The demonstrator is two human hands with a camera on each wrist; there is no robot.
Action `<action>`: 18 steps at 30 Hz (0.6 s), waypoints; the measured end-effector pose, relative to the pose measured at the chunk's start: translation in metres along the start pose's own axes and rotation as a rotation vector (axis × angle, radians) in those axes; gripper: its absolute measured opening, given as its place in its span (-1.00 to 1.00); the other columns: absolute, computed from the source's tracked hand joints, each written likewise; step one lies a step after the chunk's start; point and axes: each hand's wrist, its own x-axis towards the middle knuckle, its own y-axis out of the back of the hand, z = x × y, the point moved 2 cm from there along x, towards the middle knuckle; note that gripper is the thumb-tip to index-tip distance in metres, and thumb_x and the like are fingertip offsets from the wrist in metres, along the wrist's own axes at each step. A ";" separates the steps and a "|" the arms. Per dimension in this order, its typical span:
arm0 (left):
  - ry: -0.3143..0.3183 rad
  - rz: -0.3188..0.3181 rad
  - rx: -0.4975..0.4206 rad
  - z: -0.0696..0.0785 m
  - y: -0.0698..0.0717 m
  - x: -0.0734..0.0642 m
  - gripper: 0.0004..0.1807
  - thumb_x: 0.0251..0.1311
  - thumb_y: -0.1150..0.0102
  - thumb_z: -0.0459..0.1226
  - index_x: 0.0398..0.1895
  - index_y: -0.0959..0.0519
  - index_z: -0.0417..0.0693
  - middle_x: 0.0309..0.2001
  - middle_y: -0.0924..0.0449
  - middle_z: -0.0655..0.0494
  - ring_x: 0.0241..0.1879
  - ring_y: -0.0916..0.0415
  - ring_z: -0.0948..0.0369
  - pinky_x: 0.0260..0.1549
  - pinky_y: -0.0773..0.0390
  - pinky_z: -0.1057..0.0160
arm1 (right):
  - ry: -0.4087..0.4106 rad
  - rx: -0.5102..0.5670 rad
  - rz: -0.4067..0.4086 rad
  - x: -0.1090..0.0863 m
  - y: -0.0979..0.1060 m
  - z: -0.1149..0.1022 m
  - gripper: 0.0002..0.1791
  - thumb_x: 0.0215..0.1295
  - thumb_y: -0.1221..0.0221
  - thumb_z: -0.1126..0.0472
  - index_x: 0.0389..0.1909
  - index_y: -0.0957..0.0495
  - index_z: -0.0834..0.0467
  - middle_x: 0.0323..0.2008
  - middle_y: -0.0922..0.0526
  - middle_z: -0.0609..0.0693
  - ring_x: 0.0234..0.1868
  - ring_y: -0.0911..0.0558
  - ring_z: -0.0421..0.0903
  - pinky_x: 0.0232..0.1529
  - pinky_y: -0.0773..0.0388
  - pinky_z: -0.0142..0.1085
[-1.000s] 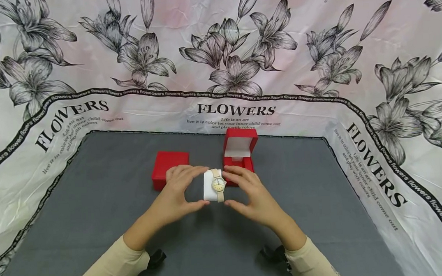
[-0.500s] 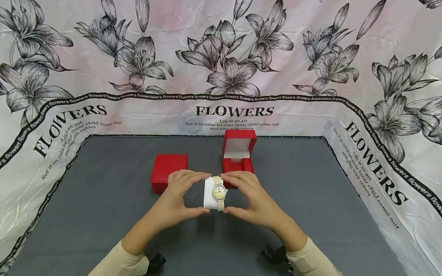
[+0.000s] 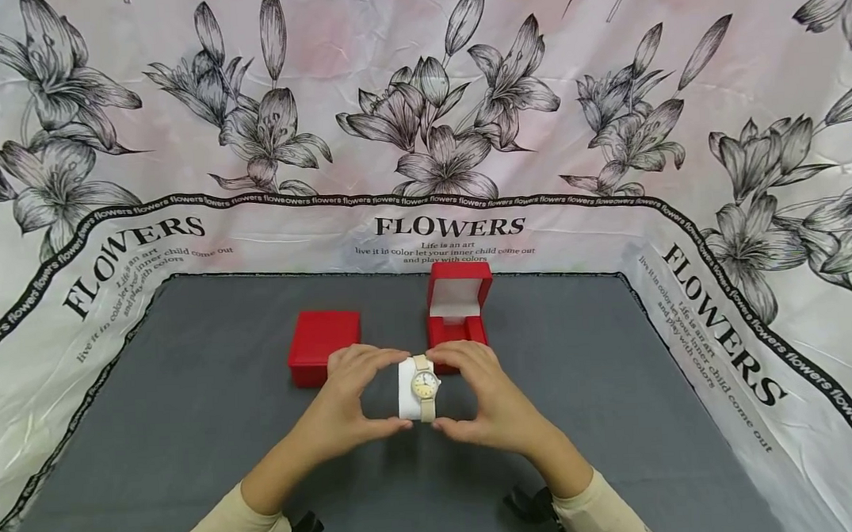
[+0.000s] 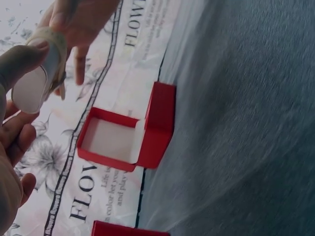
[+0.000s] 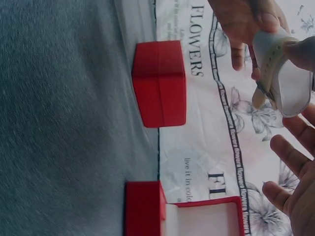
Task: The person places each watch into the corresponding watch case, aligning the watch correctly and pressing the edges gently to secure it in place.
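Both hands hold up a wristwatch wrapped round a white watch cushion, above the cloth and in front of the boxes. Its round pale dial faces the head camera, on a cream strap. My left hand pinches the cushion's left end between thumb below and fingers above. From the other side my right hand pinches the strap end, thumb under, fingers on top. The right wrist view shows the strap's holes and buckle on the underside of the cushion, with the right thumb on the strap.
Behind the right hand stands an open red box, its pale-lined lid raised. A closed red box sits behind the left hand. Grey cloth covers the surface, bordered by white floral fabric that rises at the back.
The head view has tilted up, so everything sits lower in it. Both hands, with the watch and cushion, have come slightly nearer the person. Their grips look the same.
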 end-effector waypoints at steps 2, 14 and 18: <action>0.016 -0.004 -0.005 0.001 -0.003 0.000 -0.08 -0.20 -0.73 -0.08 0.33 -0.49 0.06 0.22 -0.57 0.22 0.17 -0.40 0.24 0.18 -0.20 -0.09 | -0.026 0.010 -0.005 -0.001 -0.001 0.001 -0.05 -0.06 -0.56 0.08 0.40 -0.33 0.04 0.34 -0.43 -0.04 0.36 -0.37 -0.07 0.35 -0.25 0.08; 0.032 0.015 -0.019 0.005 -0.012 -0.004 -0.11 -0.18 -0.72 -0.12 0.31 -0.48 0.06 0.23 -0.56 0.21 0.18 -0.41 0.22 0.14 -0.25 -0.03 | -0.024 0.008 -0.007 -0.003 -0.009 0.006 -0.05 -0.13 -0.54 0.08 0.36 -0.33 0.02 0.32 -0.43 -0.09 0.31 -0.38 -0.12 0.36 -0.18 0.06; 0.038 0.021 -0.008 0.004 -0.014 -0.004 -0.10 -0.15 -0.71 -0.14 0.34 -0.47 0.04 0.25 -0.55 0.17 0.18 -0.41 0.20 0.17 -0.25 -0.07 | -0.013 0.006 0.008 0.000 -0.010 0.007 -0.06 -0.12 -0.54 0.10 0.35 -0.34 0.05 0.31 -0.44 -0.06 0.30 -0.39 -0.11 0.35 -0.18 0.07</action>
